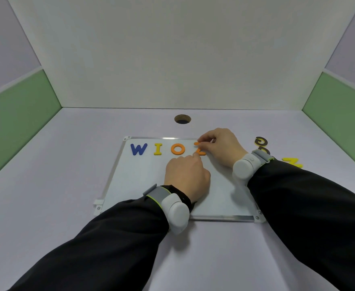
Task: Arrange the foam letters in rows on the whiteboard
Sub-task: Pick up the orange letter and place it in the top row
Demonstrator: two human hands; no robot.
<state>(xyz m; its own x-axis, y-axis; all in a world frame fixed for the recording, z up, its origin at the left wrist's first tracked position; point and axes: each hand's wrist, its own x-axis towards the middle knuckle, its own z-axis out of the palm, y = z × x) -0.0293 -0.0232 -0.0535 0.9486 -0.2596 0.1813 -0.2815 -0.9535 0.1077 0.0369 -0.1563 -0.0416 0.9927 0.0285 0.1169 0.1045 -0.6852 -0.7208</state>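
Note:
The whiteboard [130,179] lies flat on the table in front of me. Along its top edge stands a row: a blue W [139,149], a yellow I [157,149] and an orange O [177,149]. To the right of the O lies another orange letter [199,151], mostly hidden by my fingers. My right hand [220,147] pinches its upper part. My left hand [186,175] has its fingers curled, with the index fingertip pressing the letter's lower edge.
Off the board at the right lie two dark brown letters [261,141] and a yellow letter [292,162], partly behind my right wrist. A round hole [182,119] is in the table near the back wall. Walls enclose three sides.

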